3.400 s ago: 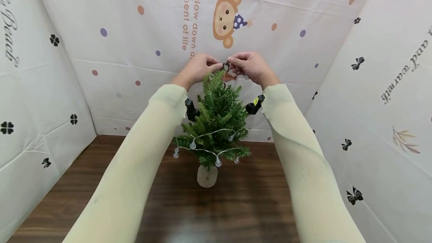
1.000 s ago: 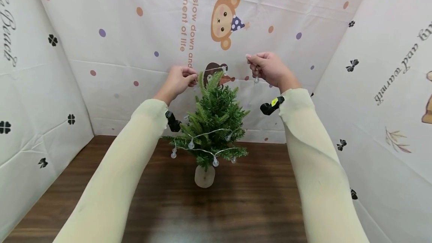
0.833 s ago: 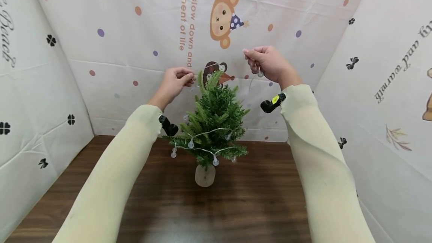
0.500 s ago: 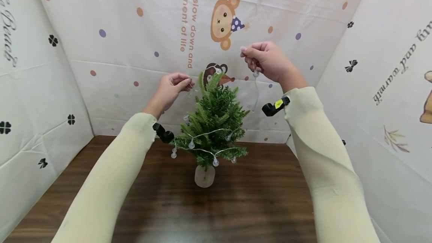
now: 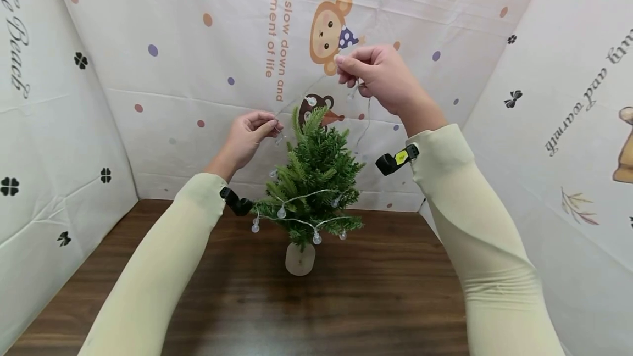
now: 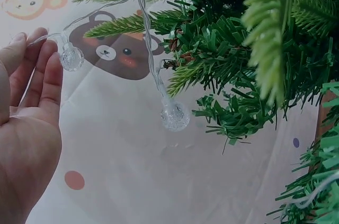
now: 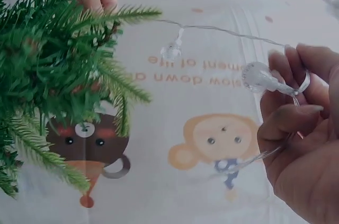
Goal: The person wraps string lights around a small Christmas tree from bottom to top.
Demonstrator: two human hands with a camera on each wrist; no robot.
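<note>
A small green artificial Christmas tree point(image 5: 321, 163) stands on a pale round base point(image 5: 300, 260). A string of lights with clear round bulbs is wound round its lower branches, one bulb point(image 5: 317, 238) hanging at the front. My left hand point(image 5: 247, 137), left of the treetop, pinches the wire between thumb and fingertips; a bulb point(image 6: 72, 59) dangles beside those fingers in the left wrist view. My right hand point(image 5: 378, 76), higher and to the right, pinches the same string, with a bulb point(image 7: 259, 77) against its fingers. Between the hands the wire point(image 7: 233, 32) runs behind the treetop, carrying another bulb point(image 5: 310, 101).
The tree stands on a dark brown wooden table point(image 5: 346, 301). A white printed cloth point(image 5: 173, 87) with animal faces and dots rises close behind it, and side cloths point(image 5: 568, 125) flank it. Black wrist cameras point(image 5: 397, 159) stick out inward from both sleeves.
From close together above the treetop, the hands have moved apart. Lately the left has sunk down and left; the right has risen and moved left, stretching the string upward between them.
</note>
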